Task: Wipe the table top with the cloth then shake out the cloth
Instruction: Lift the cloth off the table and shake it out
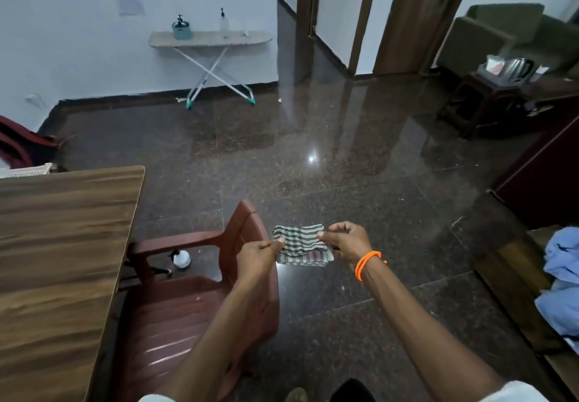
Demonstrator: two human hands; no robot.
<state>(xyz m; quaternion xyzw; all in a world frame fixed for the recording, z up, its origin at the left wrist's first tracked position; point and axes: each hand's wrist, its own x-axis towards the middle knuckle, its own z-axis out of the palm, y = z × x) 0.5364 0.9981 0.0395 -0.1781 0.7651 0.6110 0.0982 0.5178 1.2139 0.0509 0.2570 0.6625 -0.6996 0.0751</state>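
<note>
Two bare forearms reach out from the camera. The left hand [258, 253] and right hand [346, 240] each pinch one checked cloth [300, 245], stretched between their closed fingers above the floor, beside one red chair [200, 292] and one wooden table [62, 245].

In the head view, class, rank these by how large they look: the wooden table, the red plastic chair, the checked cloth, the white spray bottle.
1. wooden table
2. red plastic chair
3. checked cloth, held by both hands
4. white spray bottle

The table and chair sit nearest the camera, which enlarges them.
</note>
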